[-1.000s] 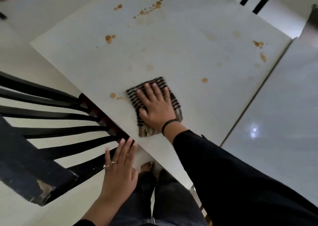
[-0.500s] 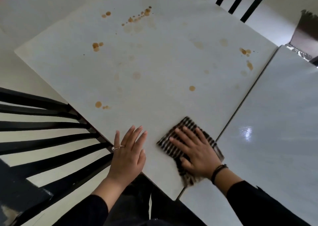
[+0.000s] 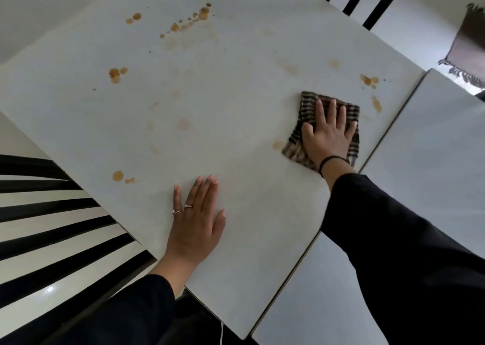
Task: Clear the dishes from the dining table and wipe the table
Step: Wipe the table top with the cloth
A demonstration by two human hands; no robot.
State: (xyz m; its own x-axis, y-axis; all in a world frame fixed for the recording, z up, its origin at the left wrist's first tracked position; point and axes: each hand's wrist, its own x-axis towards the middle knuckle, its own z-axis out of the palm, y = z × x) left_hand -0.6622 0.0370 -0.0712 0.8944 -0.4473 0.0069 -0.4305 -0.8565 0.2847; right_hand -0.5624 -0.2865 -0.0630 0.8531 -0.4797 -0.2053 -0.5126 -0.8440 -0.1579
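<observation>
Currently the striped cloth (image 3: 308,106) lies flat near the right edge of the tabletop (image 3: 210,95), pinned under the right hand (image 3: 328,134). That hand's fingers are straight and spread, the palm pressing down and gripping nothing. The nearest brown stains (image 3: 369,80) sit just beyond and to the right of the cloth. One faint spot (image 3: 277,145) lies just beside its left edge, and the big stain cluster (image 3: 193,20) is well apart, far-left. The left hand (image 3: 195,218) rests flat on bare tabletop with fingers together, holding nothing. The right hand is the nearer one for the next swipe.
</observation>
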